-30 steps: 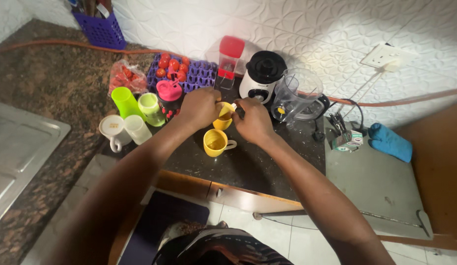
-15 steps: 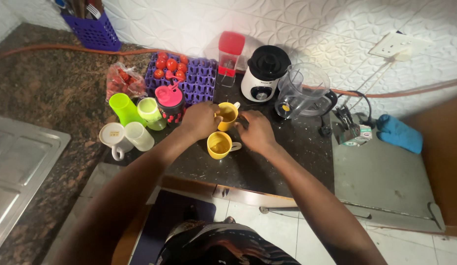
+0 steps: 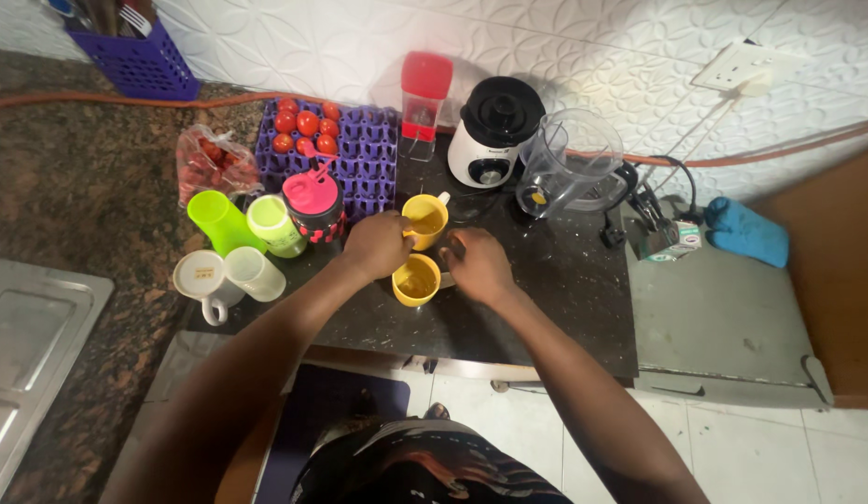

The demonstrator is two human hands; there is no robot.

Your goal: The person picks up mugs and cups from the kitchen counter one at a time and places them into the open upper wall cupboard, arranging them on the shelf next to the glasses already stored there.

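We had only one view, from the camera worn on the head. It looked steeply down and forward over both arms at the dark counter [image 3: 546, 308], close enough that the white tiled wall [image 3: 583, 47] closed the top edge and the floor tiles [image 3: 760, 448] showed below us.

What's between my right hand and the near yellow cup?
Nothing visible. The right hand lies on the counter just right of the near yellow cup, by its handle. The left hand sits at the far yellow cup.
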